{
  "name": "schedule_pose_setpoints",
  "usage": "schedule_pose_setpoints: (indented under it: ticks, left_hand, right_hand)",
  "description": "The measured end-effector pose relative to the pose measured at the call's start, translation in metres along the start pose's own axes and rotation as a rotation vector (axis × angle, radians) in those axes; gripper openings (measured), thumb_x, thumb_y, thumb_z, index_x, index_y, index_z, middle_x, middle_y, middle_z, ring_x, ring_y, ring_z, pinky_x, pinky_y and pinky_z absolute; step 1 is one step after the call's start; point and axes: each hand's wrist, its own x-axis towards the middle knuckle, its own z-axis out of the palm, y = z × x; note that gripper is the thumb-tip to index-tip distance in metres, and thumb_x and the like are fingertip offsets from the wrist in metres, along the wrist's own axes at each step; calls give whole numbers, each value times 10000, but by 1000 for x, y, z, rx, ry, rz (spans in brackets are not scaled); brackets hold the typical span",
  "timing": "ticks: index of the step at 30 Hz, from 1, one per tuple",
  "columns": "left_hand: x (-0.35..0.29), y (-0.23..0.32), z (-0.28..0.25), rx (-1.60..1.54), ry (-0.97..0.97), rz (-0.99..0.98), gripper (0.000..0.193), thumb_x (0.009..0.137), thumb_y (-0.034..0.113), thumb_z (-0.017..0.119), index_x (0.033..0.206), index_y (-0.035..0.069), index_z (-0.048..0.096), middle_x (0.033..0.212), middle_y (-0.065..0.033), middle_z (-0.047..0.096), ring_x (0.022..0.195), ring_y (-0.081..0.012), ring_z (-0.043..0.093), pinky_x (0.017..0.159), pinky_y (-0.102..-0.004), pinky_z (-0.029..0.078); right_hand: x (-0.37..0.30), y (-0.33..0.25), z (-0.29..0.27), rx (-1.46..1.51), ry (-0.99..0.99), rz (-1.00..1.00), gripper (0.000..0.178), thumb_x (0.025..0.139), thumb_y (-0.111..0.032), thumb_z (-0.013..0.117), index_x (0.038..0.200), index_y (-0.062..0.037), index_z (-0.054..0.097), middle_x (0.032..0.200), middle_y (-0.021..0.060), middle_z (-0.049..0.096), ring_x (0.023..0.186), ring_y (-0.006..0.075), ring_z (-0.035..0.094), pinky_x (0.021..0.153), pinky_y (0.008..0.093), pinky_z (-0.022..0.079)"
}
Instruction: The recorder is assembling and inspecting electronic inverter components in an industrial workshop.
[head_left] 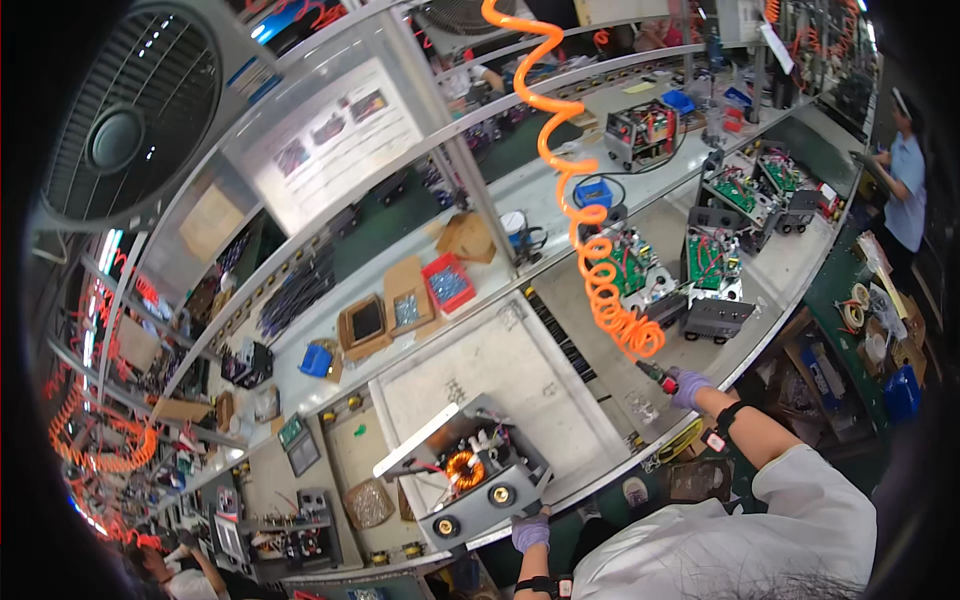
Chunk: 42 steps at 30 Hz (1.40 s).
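My right hand (688, 388), in a purple glove, is closed around a red-and-black air tool (658, 377). An orange coiled hose (590, 215) hangs down from above to this tool. My left hand (530, 531), gloved alike, is at the lower front corner of an open electronics unit (480, 490), its fingers partly hidden against the grey panel. The unit has two round brass-coloured sockets on that panel, a copper-wound ring coil (464, 470) and a raised pale plate. It sits tilted near the front edge of a white board (500, 370).
To the right, several open units with green circuit boards (708, 262) stand along the line. Behind the white board are a red bin of screws (447, 283), cardboard boxes (405, 300) and a blue bin (317, 360). A large fan (118, 140) hangs upper left. Another person (905, 185) stands far right.
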Motion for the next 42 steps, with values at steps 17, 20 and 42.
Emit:
schedule_pose_setpoints:
  ticks: [17, 20, 42]
  left_hand:
    - [7, -2, -6, -273, -216, -90, 741, 673, 630, 554, 1057, -1, 599, 1105, -200, 576, 1062, -301, 540, 882, -365, 428]
    - [5, -22, -9, -324, -193, -86, 717, 682, 616, 550, 1051, 3, 604, 1103, -198, 577, 1058, -301, 543, 878, -367, 430]
    - [66, -113, -109, -176, 40, -211, 550, 746, 509, 524, 999, 34, 637, 1093, -183, 586, 1024, -305, 562, 852, -381, 443]
  right_hand:
    - [26, -26, 58, -216, -271, 47, 519, 628, -352, 687, 1097, -163, 568, 1283, 185, 437, 1011, 274, 570, 828, 359, 475]
    - [20, -33, 72, -224, -221, 11, 536, 631, -356, 680, 1104, -132, 560, 1195, 183, 512, 993, 275, 578, 816, 360, 480]
    - [-30, -153, 130, -237, -298, -138, 717, 608, -229, 673, 1265, -93, 419, 1259, 209, 451, 1096, 301, 511, 909, 332, 436]
